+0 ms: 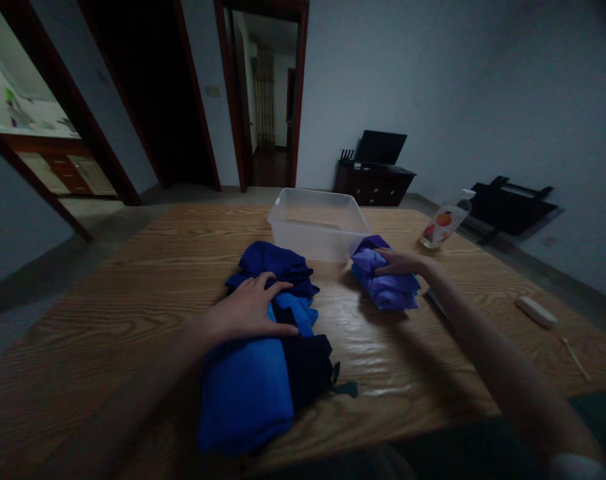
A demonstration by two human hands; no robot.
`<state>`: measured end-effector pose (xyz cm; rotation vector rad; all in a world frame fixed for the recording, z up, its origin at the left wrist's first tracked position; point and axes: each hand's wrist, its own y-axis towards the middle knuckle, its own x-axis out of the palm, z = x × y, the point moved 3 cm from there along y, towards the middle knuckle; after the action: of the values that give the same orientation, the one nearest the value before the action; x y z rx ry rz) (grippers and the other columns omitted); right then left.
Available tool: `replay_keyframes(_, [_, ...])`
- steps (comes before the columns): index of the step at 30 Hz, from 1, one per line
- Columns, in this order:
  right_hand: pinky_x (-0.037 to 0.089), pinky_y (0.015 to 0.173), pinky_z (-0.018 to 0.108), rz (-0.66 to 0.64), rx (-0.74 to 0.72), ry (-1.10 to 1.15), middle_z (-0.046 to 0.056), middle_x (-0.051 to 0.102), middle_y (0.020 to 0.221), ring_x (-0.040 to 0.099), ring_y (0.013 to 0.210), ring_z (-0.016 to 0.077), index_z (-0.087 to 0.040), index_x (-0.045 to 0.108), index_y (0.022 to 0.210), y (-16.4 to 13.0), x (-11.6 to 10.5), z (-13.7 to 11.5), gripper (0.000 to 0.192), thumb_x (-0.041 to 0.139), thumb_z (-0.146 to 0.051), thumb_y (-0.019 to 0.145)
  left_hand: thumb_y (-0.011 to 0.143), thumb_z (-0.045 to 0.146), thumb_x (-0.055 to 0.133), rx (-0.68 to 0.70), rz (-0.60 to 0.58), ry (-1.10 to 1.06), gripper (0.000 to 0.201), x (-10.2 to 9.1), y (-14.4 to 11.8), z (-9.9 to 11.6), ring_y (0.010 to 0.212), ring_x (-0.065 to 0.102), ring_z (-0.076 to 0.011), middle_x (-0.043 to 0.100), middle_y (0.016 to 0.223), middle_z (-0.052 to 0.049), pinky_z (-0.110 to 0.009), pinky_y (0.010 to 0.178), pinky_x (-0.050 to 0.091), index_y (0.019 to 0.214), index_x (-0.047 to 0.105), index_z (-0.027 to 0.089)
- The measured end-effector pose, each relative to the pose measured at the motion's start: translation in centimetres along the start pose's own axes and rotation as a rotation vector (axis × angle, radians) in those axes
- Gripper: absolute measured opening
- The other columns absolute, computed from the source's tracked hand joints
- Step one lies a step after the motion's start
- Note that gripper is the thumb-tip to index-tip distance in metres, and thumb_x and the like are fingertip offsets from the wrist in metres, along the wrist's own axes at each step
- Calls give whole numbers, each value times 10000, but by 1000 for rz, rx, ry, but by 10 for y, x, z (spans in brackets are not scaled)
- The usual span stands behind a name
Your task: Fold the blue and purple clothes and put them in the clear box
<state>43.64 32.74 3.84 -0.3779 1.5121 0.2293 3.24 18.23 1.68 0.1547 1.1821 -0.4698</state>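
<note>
My left hand point(253, 307) lies over a row of folded blue cloth, its thumb and fingers spread apart. Under and around it are a dark blue cloth bundle point(277, 263), a lighter blue folded piece point(305, 310), a bright blue folded cloth point(247, 393) and a near-black folded cloth point(310, 367) with a loose strap end. At the right, my right hand point(395, 262) grips a folded purple cloth bundle point(385, 287) from above, with some fingertips hidden in its folds. That bundle is beside the near right corner of a clear plastic box point(313, 240).
A clear bottle point(445, 223) with a fruit label stands at the table's far right. A white oblong case point(536, 312) and a thin pale stick point(575, 358) lie near the right edge. A dark flat object point(437, 305) is partly behind my right forearm. The wooden table point(153, 267) fills the foreground.
</note>
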Motion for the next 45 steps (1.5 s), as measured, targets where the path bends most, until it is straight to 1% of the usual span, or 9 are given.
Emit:
replay_keyframes(6, [391,1164,627,151,84,-110,373,611,1438,615,1343,435,10,628,1393,-24,-14,-70,434,564,-290,1085,1127,652,341,128,205,-179,575,6,20,-33,1405,586,-306,640,1430,-85,-542,1270,416,1504,656,353])
replay_keyframes(12, [347,1279,610,240,-873,126,172,464,1705,404,1580,393,-248,438,1681,-117,-3,-258,790,505,-748,1073,1100,584,496,243,341,-357,497,20,44,-74,1366,622,-277,694,1418,-80,-458,1244,446,1443,665,267])
replay_keyframes(18, [441,1147,738,251,-964,80,193,383,1747,341,1582,495,-267,427,1670,-122,21,-313,827,679,-688,1004,1098,541,508,222,345,-404,474,19,40,-69,1345,636,-257,700,1390,-88,-420,1237,454,1401,689,225])
replay_keyframes(22, [566,1018,493,265,-970,147,154,656,1455,572,1388,353,-227,600,1444,-107,18,-296,352,552,-369,1126,1079,601,521,177,313,-418,511,16,34,-64,1366,625,-274,696,1420,-88,-448,1261,449,1398,681,235])
replay_keyframes(26, [572,991,420,285,-833,476,124,728,1279,688,1187,294,-216,588,1379,-105,-1,-253,409,676,-469,1069,1078,633,512,150,301,-419,534,19,35,-66,1387,617,-290,691,1437,-77,-469,1277,440,1409,682,251])
replay_keyframes(30, [577,913,427,365,-372,655,88,756,1201,723,1061,306,-287,628,1296,-109,-41,-164,351,689,-490,1017,1105,627,426,120,305,-437,545,23,37,-69,1392,622,-294,689,1448,-72,-466,1280,444,1393,694,251])
replay_keyframes(37, [517,924,479,871,295,168,218,712,1188,675,1017,338,-119,568,1389,-95,-107,12,507,551,-349,937,1073,678,494,140,303,-401,572,23,35,-65,1418,596,-303,667,1471,-98,-509,1294,416,1413,655,246])
replay_keyframes(40, [522,964,480,671,251,91,254,689,1236,668,1091,352,-57,490,1473,-71,-89,35,565,466,-359,996,1078,668,492,141,310,-411,555,23,36,-65,1423,591,-299,665,1468,-90,-502,1293,415,1411,653,253])
replay_keyframes(45, [556,1026,432,84,-74,43,170,689,1360,680,1192,360,-193,599,1419,-43,1,9,766,793,-647,834,1075,660,497,141,318,-404,545,24,36,-67,1414,601,-295,670,1465,-86,-483,1283,432,1400,661,254])
